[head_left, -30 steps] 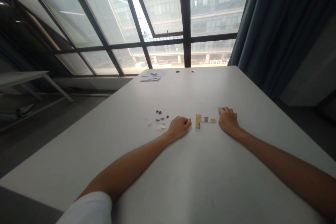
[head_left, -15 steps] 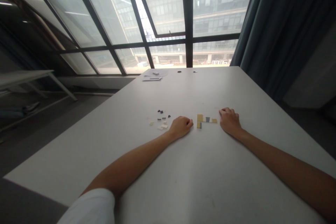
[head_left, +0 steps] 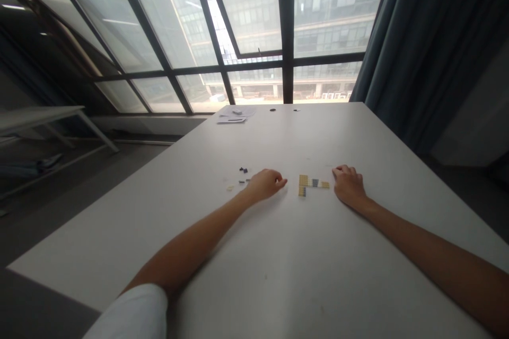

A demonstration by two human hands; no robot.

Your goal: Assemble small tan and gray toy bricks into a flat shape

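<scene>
My left hand (head_left: 265, 184) is over the loose small pieces left of the middle, thumb and forefinger apart with a gap between them and nothing visible there. Its wrist and palm hide some of those pieces. To its right lies a flat arrangement of small tan, white and grey tiles (head_left: 314, 183), a row with a short leg downward at its left end. Just beyond the row's right end my right hand (head_left: 348, 184) rests on the table with curled fingers; whatever is under them, if anything, is hidden.
Small dark pieces (head_left: 245, 170) and a pale yellowish piece (head_left: 229, 188) lie left of my left hand. Papers (head_left: 231, 120) sit at the far left of the white table (head_left: 278, 254), with a round dark disc (head_left: 272, 110) near the far edge. A blue curtain (head_left: 392, 47) hangs at right.
My left hand has moved left, away from the tile arrangement and over the loose pieces, and its thumb and forefinger have parted. The right hand stays in place.
</scene>
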